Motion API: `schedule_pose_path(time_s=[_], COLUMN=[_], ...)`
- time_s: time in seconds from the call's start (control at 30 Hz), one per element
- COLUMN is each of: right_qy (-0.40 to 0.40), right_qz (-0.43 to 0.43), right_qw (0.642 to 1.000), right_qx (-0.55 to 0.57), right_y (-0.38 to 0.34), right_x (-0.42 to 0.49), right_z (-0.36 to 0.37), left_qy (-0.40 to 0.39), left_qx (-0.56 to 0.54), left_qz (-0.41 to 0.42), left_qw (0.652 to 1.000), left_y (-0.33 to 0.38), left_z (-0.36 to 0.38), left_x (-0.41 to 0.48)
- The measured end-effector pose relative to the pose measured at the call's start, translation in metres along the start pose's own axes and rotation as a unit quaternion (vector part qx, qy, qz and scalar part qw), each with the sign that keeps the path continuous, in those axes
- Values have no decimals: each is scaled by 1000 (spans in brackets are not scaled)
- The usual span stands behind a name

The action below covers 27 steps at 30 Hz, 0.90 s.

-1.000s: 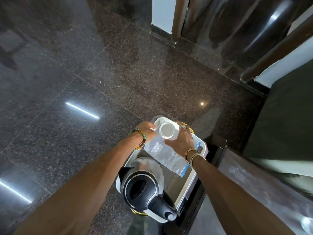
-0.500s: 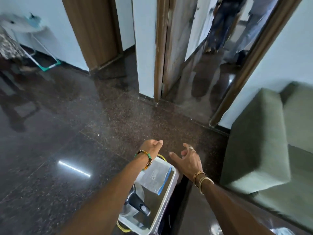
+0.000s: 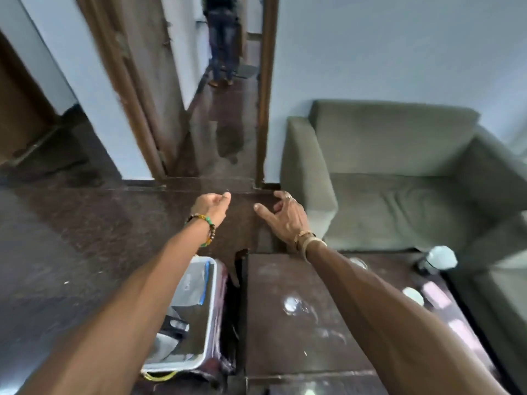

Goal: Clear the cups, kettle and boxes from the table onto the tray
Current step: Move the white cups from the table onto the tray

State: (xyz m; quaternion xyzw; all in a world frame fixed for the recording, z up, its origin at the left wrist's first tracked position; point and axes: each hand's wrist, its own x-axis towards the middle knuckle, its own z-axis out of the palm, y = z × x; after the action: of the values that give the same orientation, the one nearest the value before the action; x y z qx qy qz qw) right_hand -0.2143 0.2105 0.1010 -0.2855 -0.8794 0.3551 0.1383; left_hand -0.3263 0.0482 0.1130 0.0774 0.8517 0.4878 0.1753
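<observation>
The white-rimmed tray [image 3: 210, 315] sits low at the left, beside the dark glossy table [image 3: 273, 332]. On the tray lie a clear plastic bag [image 3: 196, 286] and the black kettle [image 3: 175, 327], which my left forearm mostly hides. My left hand [image 3: 212, 205] hovers above the floor beyond the tray, fingers loosely curled and holding nothing. My right hand [image 3: 286, 216] hangs over the table's far left corner, fingers spread and empty. A small white round thing [image 3: 413, 296] and a white-topped bottle-like item [image 3: 437, 259] stand at the table's right side, both blurred.
A green sofa [image 3: 393, 178] stands just behind and right of the table. Dark polished floor [image 3: 71, 252] stretches to the left. Ahead is an open doorway [image 3: 228, 124] where a person [image 3: 224, 38] stands far off.
Both hands have let go of the white cup on the tray and lifted away empty. The view has swung up and right, from the tray to the table and sofa.
</observation>
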Motion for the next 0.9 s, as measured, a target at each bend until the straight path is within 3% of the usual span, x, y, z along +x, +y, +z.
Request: schedule_pose_path(time_s=[0.27, 0.53, 0.9], right_qy=[95, 237, 287], right_qz=[90, 185, 315], right_qw=[991, 954, 905], right_qx=[-20, -18, 7], right_y=[76, 154, 318], right_x=[-83, -170, -300], right_z=[-62, -168, -270], left_qy=[-125, -237, -359], left_qx=[-38, -3, 54], left_qz=[17, 78, 77], left_qw=[991, 968, 929], left_y=[10, 65, 82], left_z=[87, 198, 388], left_x=[-58, -138, -271])
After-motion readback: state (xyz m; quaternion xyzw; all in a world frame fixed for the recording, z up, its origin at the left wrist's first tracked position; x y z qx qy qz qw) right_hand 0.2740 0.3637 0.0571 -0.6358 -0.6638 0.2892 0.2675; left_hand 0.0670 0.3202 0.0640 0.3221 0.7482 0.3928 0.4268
